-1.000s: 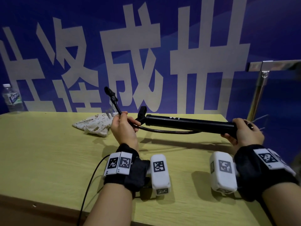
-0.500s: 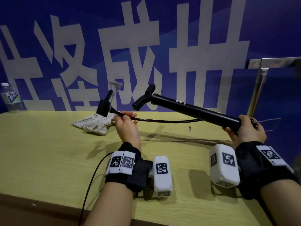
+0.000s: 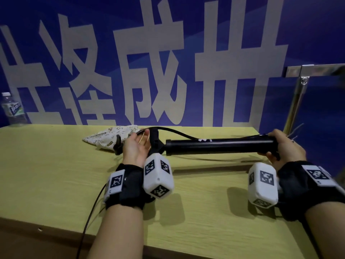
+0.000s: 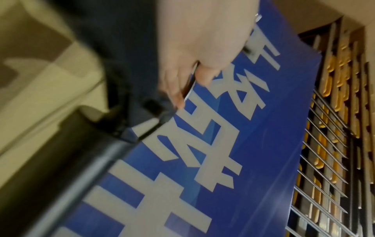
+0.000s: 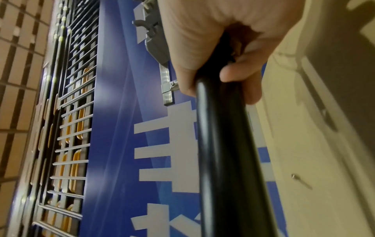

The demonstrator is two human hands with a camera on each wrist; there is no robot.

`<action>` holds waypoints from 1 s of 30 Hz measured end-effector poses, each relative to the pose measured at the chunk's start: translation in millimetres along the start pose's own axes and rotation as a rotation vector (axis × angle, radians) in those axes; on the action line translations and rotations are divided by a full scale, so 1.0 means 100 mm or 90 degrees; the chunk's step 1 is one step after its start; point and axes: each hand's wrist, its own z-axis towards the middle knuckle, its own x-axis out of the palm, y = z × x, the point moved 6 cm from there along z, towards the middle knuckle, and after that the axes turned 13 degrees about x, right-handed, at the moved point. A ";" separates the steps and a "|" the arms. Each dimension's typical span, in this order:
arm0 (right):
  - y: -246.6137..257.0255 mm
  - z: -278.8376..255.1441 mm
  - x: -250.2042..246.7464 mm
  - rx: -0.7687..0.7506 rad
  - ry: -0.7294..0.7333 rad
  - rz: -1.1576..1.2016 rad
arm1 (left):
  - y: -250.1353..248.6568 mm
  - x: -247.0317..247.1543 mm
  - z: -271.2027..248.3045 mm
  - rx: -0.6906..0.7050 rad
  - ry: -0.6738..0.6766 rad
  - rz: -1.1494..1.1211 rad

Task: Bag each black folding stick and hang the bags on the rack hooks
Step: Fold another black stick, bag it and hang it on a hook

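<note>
Head view: right hand (image 3: 283, 146) grip wraps black stick (image 3: 220, 146); left hand (image 3: 135, 146) pinches its hose (image 3: 177, 132).

In the head view, your right hand (image 3: 285, 146) covers the far end of the black folding stick (image 3: 220, 145), so you cannot see how that end finishes. Your left hand (image 3: 135, 146) and its wrist camera block hide part of the handle end; what the fingers touch there is unclear. The left wrist view is smeared with blur. At far left, the water bottle (image 3: 12, 109) is cut by the frame edge. At right, the metal rack (image 3: 302, 90) runs off frame.
</note>
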 end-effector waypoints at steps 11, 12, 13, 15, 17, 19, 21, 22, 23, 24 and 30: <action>0.08 0.04 -0.16 -0.056 -0.107 -0.043 | 0.06 0.08 -0.10 -0.045 0.078 0.171; 0.08 0.03 -0.16 -0.055 -0.110 -0.039 | 0.10 0.04 -0.09 -0.059 0.049 0.166; 0.07 0.03 -0.16 -0.049 -0.110 -0.036 | 0.14 0.01 -0.09 -0.069 0.030 0.171; 0.05 0.04 -0.16 -0.026 -0.113 -0.040 | 0.18 -0.04 -0.11 -0.075 0.008 0.186; 0.05 0.07 -0.16 -0.007 -0.112 -0.058 | 0.21 -0.09 -0.11 -0.077 -0.016 0.218; 0.04 0.12 -0.18 0.014 -0.123 -0.131 | 0.23 -0.15 -0.10 -0.069 -0.039 0.276; 0.01 0.16 -0.20 0.036 -0.141 -0.218 | 0.24 -0.20 -0.07 -0.042 -0.069 0.330; 0.00 0.15 -0.19 0.046 -0.145 -0.263 | 0.24 -0.22 -0.05 -0.027 -0.081 0.347; -0.01 0.16 -0.19 0.051 -0.158 -0.297 | 0.25 -0.23 -0.03 -0.019 -0.085 0.354; -0.01 0.19 -0.20 0.047 -0.174 -0.324 | 0.27 -0.23 -0.02 -0.020 -0.080 0.354; 0.18 0.07 -0.28 0.011 -0.367 -0.545 | 0.34 -0.17 0.00 -0.028 -0.026 0.319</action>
